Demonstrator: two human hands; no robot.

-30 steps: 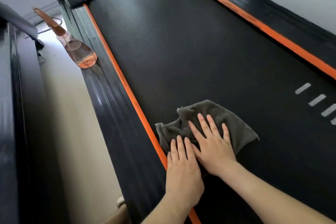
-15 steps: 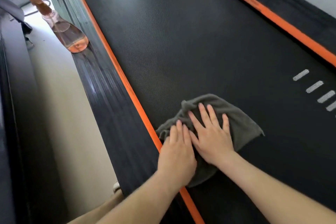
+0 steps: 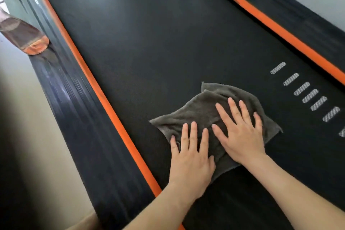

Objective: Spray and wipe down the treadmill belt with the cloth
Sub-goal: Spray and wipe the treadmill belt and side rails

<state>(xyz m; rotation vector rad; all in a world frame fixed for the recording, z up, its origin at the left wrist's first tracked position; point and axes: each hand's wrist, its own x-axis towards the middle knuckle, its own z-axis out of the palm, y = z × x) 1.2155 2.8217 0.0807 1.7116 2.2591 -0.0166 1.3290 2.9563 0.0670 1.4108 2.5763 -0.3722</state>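
Two hands pressing flat on the grey cloth (image 3: 197, 112), spread on the treadmill belt (image 3: 149, 43) nearer the left orange stripe (image 3: 104, 95). Left hand (image 3: 192, 157) on its near part, fingers straight, slightly apart; right hand (image 3: 240, 136) just beside, fingers fanned. Spray bottle (image 3: 24, 37) on the left side rail (image 3: 74, 110), well apart.

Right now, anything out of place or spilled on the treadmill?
Only the spray bottle: it stands on the left side rail at its outer edge. No spill or damage shows; the cloth lies on the belt under the left hand and right hand.
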